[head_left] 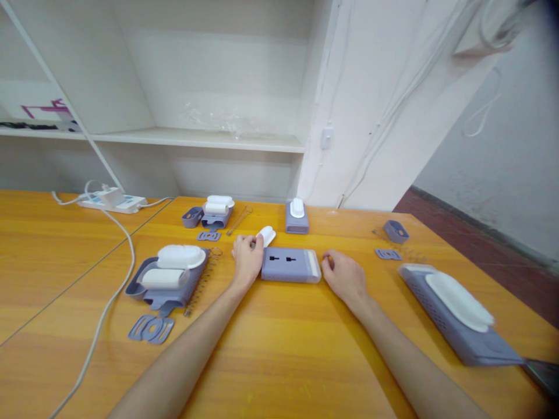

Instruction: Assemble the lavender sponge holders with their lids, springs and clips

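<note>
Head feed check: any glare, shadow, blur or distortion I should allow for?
All in the head view: soft sheen on the table; shadow beside the right forearm; the right-side spring looks faint and blurred; the rightmost purple case seems stretched; the top right corner falls dark; the central purple case is fairly clear.

A grey-purple rectangular plastic box (283, 271) lies crosswise on the surface (283, 343), two dark slots (290, 259) showing, right end whitish; a white oval piece (268, 234) tilts by its far-left corner.
</note>
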Tool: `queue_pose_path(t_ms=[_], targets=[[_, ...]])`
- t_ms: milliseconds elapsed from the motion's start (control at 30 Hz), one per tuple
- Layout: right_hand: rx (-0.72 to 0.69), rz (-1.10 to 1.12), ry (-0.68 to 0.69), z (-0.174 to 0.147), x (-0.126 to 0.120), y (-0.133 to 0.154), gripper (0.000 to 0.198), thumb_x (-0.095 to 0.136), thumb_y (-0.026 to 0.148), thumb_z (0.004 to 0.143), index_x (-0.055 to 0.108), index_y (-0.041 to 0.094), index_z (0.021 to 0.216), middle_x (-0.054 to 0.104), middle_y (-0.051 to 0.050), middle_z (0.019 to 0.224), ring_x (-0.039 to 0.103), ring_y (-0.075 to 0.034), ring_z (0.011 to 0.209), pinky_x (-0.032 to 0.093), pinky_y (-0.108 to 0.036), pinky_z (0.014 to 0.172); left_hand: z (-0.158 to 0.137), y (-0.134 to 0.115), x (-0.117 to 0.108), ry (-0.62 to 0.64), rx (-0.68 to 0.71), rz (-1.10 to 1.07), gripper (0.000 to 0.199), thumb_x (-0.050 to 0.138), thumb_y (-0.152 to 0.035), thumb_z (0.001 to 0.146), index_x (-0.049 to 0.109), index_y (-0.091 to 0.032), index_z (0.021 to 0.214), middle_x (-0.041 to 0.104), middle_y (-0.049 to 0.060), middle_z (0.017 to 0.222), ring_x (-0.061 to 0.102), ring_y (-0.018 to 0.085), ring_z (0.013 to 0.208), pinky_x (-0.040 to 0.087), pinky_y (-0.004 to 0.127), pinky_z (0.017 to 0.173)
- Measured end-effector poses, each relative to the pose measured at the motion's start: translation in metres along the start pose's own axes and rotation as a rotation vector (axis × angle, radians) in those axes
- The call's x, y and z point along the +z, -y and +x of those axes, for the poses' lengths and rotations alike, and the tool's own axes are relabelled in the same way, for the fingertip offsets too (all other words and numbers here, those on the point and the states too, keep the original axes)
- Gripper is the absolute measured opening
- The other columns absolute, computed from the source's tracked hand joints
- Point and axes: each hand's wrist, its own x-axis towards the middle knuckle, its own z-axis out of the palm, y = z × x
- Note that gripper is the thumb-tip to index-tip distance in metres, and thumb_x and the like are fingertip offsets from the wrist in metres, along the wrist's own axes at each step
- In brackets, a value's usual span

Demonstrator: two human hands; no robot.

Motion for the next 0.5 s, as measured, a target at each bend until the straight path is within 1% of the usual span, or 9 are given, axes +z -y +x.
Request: queue_pose_path(t_ms=[133, 200, 267, 333, 400, 500], targets=[[0.004, 0.001, 0.006, 0.000, -0.001, 0.000, 0.021, 0.044, 0.027, 0.086, 0.064, 0.022, 0.092, 0.069, -0.004, 0.086, 0.062, -0.017, 0.075, 0.034, -0.025, 0.059, 0.002, 0.004, 0.002, -0.067, -0.015, -0.002, 0.024, 0.053, -0.038, 0.077, 0.053, -0.019, 0.063, 0.054, 0.003, 0.077, 0.053, 0.019, 0.078, 0.041, 0.036, 0.077], [0.006, 0.002, 0.007, 0.000, -0.001, 0.000, 0.022, 0.044, 0.027, 0.086, 0.064, 0.022, 0.093, 0.069, -0.004, 0.086, 0.062, -0.017, 0.075, 0.034, -0.025, 0.059, 0.004, 0.006, 0.003, -0.093, -0.014, -0.025, 0.019, 0.058, -0.036, 0.073, 0.053, -0.019, 0.068, 0.054, 0.003, 0.079, 0.053, 0.019, 0.079, 0.042, 0.035, 0.078], [0.004, 0.003, 0.004, 0.000, -0.001, 0.000, 0.022, 0.044, 0.026, 0.086, 0.064, 0.022, 0.093, 0.069, -0.004, 0.086, 0.063, -0.017, 0.076, 0.034, -0.025, 0.059, 0.005, 0.008, 0.003, -0.099, -0.022, -0.074, 0.021, 0.064, -0.035, 0.067, 0.054, -0.019, 0.076, 0.056, 0.003, 0.084, 0.054, 0.019, 0.083, 0.043, 0.035, 0.079], [-0.001, 0.001, -0.001, 0.000, -0.001, 0.000, 0.021, 0.044, 0.026, 0.085, 0.064, 0.022, 0.092, 0.069, -0.003, 0.086, 0.063, -0.017, 0.076, 0.034, -0.025, 0.059, 0.008, 0.010, 0.004, -0.057, -0.047, -0.167, 0.029, 0.069, -0.033, 0.063, 0.055, -0.018, 0.082, 0.059, 0.004, 0.088, 0.057, 0.018, 0.085, 0.044, 0.035, 0.080], [-0.009, -0.003, -0.008, 0.000, 0.000, 0.000, 0.021, 0.044, 0.026, 0.085, 0.063, 0.022, 0.092, 0.069, -0.003, 0.086, 0.063, -0.017, 0.077, 0.034, -0.025, 0.059, 0.011, 0.012, 0.004, 0.004, -0.079, -0.286, 0.034, 0.072, -0.031, 0.060, 0.054, -0.017, 0.086, 0.061, 0.005, 0.087, 0.060, 0.017, 0.082, 0.047, 0.034, 0.078], [-0.009, -0.008, -0.012, 0.000, 0.000, 0.000, 0.021, 0.043, 0.026, 0.085, 0.063, 0.022, 0.091, 0.069, -0.003, 0.086, 0.063, -0.017, 0.077, 0.034, -0.025, 0.059, 0.014, 0.015, 0.005, 0.044, -0.088, -0.377, 0.033, 0.072, -0.025, 0.060, 0.053, -0.015, 0.086, 0.063, 0.005, 0.081, 0.062, 0.016, 0.075, 0.050, 0.031, 0.072]])
